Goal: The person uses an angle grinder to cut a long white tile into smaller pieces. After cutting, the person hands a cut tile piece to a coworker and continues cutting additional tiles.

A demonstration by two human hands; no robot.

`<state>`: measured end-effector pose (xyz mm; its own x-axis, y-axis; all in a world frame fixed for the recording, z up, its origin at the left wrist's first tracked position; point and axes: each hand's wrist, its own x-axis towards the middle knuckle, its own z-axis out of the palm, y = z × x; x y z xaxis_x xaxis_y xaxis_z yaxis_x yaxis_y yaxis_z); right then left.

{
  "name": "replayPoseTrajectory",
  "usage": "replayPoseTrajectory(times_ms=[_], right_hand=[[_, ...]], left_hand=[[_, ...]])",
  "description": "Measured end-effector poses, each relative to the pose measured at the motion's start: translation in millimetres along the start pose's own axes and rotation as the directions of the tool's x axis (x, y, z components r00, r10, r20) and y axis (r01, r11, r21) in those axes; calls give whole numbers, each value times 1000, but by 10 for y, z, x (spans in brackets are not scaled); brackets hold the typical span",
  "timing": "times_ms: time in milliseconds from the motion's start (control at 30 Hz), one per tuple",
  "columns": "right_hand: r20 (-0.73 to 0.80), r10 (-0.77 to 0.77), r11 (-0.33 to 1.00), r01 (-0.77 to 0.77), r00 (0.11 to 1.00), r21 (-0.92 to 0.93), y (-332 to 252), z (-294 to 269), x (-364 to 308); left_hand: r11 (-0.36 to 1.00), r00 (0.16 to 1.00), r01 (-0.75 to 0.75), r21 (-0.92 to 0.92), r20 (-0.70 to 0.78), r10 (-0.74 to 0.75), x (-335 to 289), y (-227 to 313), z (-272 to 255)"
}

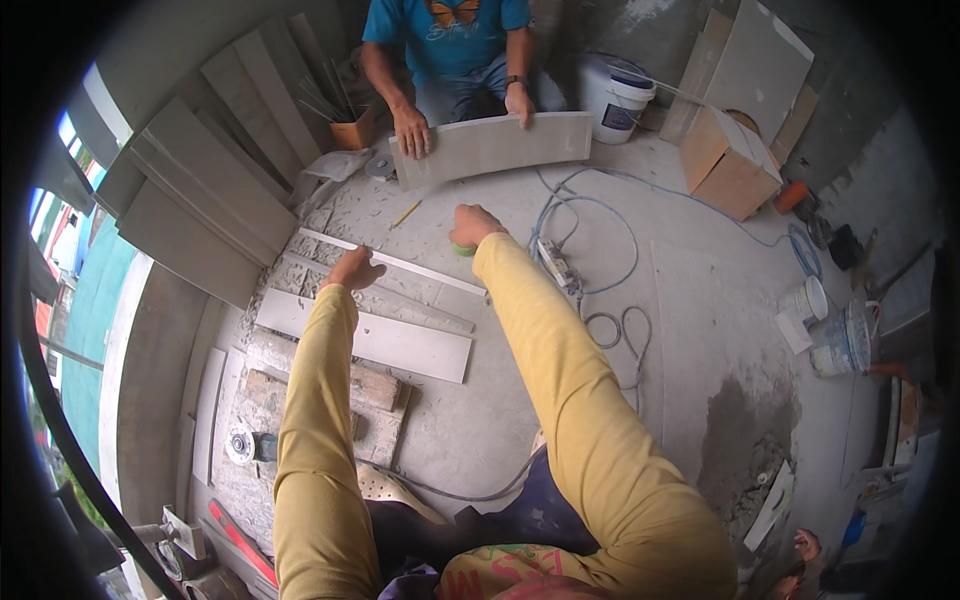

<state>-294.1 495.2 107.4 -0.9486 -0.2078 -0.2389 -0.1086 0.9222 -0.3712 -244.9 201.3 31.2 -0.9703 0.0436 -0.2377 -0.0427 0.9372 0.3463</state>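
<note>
My left hand (pixel 352 270) is closed, its fingers curled on a thin white strip (pixel 430 274) low over the floor. Farther right, my right hand (pixel 477 224) is closed around a green rounded thing (pixel 462 249), mostly hidden by the palm. Nearer to me than the strip lies a long pale tile piece (pixel 415 345), with a narrower strip (pixel 425 312) between them. Beyond my hands a yellow pencil-like stick (pixel 405 214) lies on the floor. Across from me a seated person in a blue shirt holds a long grey tile (pixel 495 152) on edge with both hands.
An angle grinder (pixel 245 446) rests by dusty wooden blocks (pixel 360 384) at my left. Cables (pixel 600 285) and a power strip (pixel 558 265) lie at right. Tiles (pixel 195 190) lean on the left wall. A white bucket (pixel 612 100) and cardboard box (pixel 728 165) stand at the back.
</note>
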Motion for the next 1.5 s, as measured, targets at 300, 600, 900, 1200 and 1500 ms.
replayPoseTrajectory(times_ms=[300,600,900,1200,1500], right_hand=[[18,6,1000,-6,1000,11,-41,-65,-80],[17,-18,1000,18,1000,-15,-83,12,13],[65,-15,998,19,998,-56,225,154,272],[105,3,990,12,994,-141,462,149,388],[164,-38,956,84,986,-281,125,493,190]], left_hand=[[1000,1000,19,-9,16,-18,-50,124,-45],[1000,1000,-6,24,6,6,-60,68,-52],[998,998,66,-4,3,-66,-150,-10,-240],[975,976,206,-79,-57,-211,-543,-1074,-522],[910,912,387,-147,-82,-402,-1039,-1779,-598]])
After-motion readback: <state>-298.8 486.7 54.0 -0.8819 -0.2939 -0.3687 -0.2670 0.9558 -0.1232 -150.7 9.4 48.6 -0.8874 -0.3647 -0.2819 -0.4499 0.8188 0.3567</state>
